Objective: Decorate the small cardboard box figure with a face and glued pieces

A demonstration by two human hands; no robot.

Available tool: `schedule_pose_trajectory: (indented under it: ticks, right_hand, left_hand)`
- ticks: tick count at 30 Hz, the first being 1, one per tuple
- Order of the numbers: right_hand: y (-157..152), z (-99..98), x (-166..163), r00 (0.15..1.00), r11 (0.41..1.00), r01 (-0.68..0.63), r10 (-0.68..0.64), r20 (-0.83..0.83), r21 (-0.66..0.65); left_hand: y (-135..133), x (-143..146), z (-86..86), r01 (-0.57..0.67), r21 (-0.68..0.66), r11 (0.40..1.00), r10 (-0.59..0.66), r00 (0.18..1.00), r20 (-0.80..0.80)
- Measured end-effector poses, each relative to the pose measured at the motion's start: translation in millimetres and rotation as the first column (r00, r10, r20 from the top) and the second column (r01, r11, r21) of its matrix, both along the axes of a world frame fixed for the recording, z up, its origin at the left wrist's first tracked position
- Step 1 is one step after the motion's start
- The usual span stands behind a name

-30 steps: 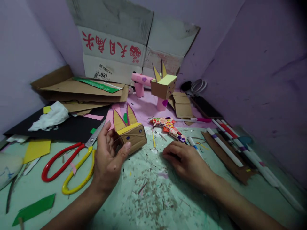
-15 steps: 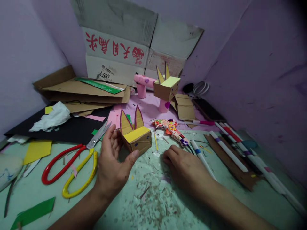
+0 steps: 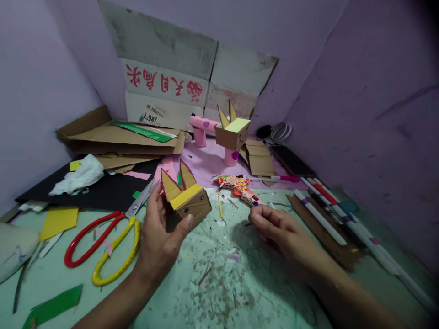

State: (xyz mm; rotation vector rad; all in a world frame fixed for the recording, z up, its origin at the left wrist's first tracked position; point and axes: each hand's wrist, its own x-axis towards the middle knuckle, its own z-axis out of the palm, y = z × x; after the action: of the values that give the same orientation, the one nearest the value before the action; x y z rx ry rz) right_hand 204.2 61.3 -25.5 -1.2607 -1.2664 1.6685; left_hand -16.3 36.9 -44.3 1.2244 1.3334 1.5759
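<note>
My left hand holds a small cardboard animal head, fingers behind it and thumb at its lower front. The head has a yellow top, two pointed purple-edged ears and dark eye dots, and it leans to the left. Over the table, my right hand is closed in a pinch; a tiny dark sliver shows at the fingertips, too small to name. Just beyond that hand lies a floral-patterned glue gun. A second cardboard head with yellow ears sits on a pink tube body farther back.
Red-and-yellow-handled scissors lie left of my left hand, by a yellow paper piece and a green strip. Cardboard sheets are stacked behind. Several markers and a dark phone-like slab line the right side.
My right hand has lifted and turned, its pinching fingertips now showing. The cardboard head in my left hand has tilted to the left. The camera view has shifted slightly.
</note>
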Motion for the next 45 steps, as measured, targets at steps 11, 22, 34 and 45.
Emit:
schedule_pose_trajectory:
  ticks: [11, 22, 34, 45]
  right_hand:
    - [-13.4, 0.2, -11.4, 0.813, 0.857, -0.308, 0.012, -0.582, -0.413]
    - [-14.0, 17.5, 0.4, 0.886, 0.975, -0.054, -0.052, -0.460, -0.214]
    - [0.8, 9.4, 25.1, 0.978, 0.962, 0.210, -0.208, -0.027, 0.173]
    - [4.5, 9.9, 30.3, 0.963, 0.940, 0.266, -0.268, -0.021, 0.212]
  left_hand:
    - [-14.5, -9.5, 3.0, -0.212, 0.204, 0.956, 0.264, 0.925, -0.272]
    - [-58.2, 26.9, 13.3, 0.277, 0.322, 0.905, 0.050, 0.684, -0.728]
    - [-37.5, 45.6, -1.7, 0.343, 0.092, 0.935, -0.158, 0.636, -0.755]
    - [-30.1, 44.1, -4.6, 0.219, 0.098, 0.971, -0.071, 0.651, -0.756]
